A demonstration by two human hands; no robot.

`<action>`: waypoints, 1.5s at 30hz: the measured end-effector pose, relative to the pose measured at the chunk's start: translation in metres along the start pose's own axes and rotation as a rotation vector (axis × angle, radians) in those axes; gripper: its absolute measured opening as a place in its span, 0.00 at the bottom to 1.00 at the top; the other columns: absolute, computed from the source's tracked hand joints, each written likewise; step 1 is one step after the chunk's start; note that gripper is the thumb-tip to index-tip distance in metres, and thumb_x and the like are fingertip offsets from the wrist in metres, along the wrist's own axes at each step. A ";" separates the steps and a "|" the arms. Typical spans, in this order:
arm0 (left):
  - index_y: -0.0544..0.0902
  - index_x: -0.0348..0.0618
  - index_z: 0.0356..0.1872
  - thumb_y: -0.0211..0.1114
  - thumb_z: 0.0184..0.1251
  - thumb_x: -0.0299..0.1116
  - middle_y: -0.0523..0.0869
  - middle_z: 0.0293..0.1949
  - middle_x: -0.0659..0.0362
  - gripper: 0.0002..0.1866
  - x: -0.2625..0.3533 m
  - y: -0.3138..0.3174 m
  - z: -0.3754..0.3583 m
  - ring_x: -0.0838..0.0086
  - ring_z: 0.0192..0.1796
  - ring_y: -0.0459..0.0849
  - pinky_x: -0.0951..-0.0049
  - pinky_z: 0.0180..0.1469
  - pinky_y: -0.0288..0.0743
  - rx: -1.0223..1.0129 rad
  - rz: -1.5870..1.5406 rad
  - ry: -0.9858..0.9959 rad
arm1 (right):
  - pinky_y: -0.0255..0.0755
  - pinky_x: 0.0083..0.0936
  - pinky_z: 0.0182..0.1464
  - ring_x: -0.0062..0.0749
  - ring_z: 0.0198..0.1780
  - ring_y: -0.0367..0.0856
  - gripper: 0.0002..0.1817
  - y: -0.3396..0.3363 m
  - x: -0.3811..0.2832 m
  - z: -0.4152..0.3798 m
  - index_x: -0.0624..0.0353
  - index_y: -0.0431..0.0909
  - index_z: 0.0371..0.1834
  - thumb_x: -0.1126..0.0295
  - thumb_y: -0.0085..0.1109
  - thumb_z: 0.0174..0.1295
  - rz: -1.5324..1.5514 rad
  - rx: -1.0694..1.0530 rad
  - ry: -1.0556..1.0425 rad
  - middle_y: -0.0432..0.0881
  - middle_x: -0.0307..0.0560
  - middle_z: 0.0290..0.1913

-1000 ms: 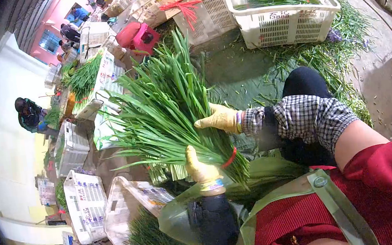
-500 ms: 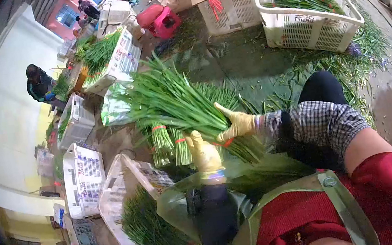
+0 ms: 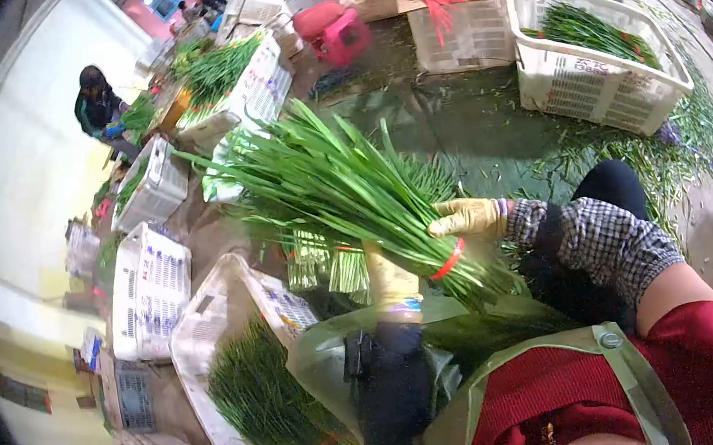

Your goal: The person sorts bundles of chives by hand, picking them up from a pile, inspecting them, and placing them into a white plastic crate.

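A large bundle of garlic chives (image 3: 339, 193) lies slantwise across both hands, leaf tips toward the upper left, with a red band (image 3: 450, 260) round its stem end. My right hand (image 3: 469, 218), in a yellow glove, closes on the bundle from the right, just above the band. From below, my left hand (image 3: 393, 281), gloved too, grips its underside; its fingers are mostly hidden behind the leaves. Beneath the leaves stand smaller banded bunches (image 3: 348, 270). More chives (image 3: 276, 395) with a red band fill the white crate (image 3: 205, 368) beside my left arm.
Ahead on the right is a white crate (image 3: 599, 82) holding chives. Red ties (image 3: 436, 5) hang over a box (image 3: 463, 37). A pink stool (image 3: 336, 36) stands farther back. Trimmings (image 3: 636, 154) litter the floor. At left, another person (image 3: 101, 112) works among crates.
The bundle has turned so its red band shows more fully. My left hand has slid further under it, and my right hand's fingers have drawn in. The camera view has shifted.
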State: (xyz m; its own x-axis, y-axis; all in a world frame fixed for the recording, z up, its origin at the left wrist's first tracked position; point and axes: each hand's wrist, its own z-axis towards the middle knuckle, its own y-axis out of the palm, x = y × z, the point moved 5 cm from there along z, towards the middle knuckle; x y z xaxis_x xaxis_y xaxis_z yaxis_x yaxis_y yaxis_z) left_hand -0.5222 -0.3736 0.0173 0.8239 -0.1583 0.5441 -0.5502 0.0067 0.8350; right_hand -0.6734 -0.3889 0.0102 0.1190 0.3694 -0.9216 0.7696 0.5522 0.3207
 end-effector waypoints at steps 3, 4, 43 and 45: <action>0.73 0.45 0.66 0.56 0.73 0.54 0.79 0.63 0.57 0.29 -0.002 -0.014 0.002 0.59 0.61 0.79 0.54 0.65 0.72 0.050 -0.049 0.002 | 0.53 0.32 0.75 0.36 0.76 0.56 0.57 0.002 -0.032 -0.002 0.68 0.44 0.78 0.49 0.71 0.58 -0.126 0.117 -0.291 0.57 0.57 0.76; 0.69 0.40 0.67 0.57 0.75 0.41 0.78 0.61 0.52 0.25 -0.006 -0.019 0.004 0.61 0.60 0.79 0.58 0.63 0.75 0.077 -0.193 -0.039 | 0.51 0.32 0.76 0.36 0.77 0.53 0.58 0.003 -0.041 -0.003 0.67 0.41 0.79 0.50 0.72 0.57 -0.146 0.121 -0.393 0.54 0.58 0.78; 0.75 0.46 0.64 0.62 0.69 0.51 0.80 0.61 0.56 0.28 -0.011 -0.019 -0.014 0.58 0.61 0.77 0.50 0.67 0.67 0.254 0.111 0.019 | 0.54 0.33 0.74 0.35 0.75 0.58 0.50 -0.022 -0.064 -0.013 0.58 0.47 0.79 0.58 0.70 0.61 -0.133 0.493 -0.538 0.60 0.51 0.76; 0.75 0.46 0.64 0.63 0.69 0.51 0.80 0.61 0.56 0.28 -0.012 -0.021 -0.015 0.57 0.61 0.77 0.50 0.67 0.68 0.266 0.115 0.013 | 0.53 0.36 0.75 0.37 0.76 0.57 0.46 -0.027 -0.093 -0.026 0.57 0.49 0.79 0.59 0.67 0.64 -0.144 0.536 -0.783 0.57 0.51 0.78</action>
State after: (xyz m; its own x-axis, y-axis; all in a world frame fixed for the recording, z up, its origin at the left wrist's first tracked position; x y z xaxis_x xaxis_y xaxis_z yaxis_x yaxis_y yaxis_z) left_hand -0.5183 -0.3575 -0.0053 0.7548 -0.1591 0.6364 -0.6550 -0.2359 0.7179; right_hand -0.7215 -0.4190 0.0933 0.2372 -0.3868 -0.8911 0.9710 0.0661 0.2298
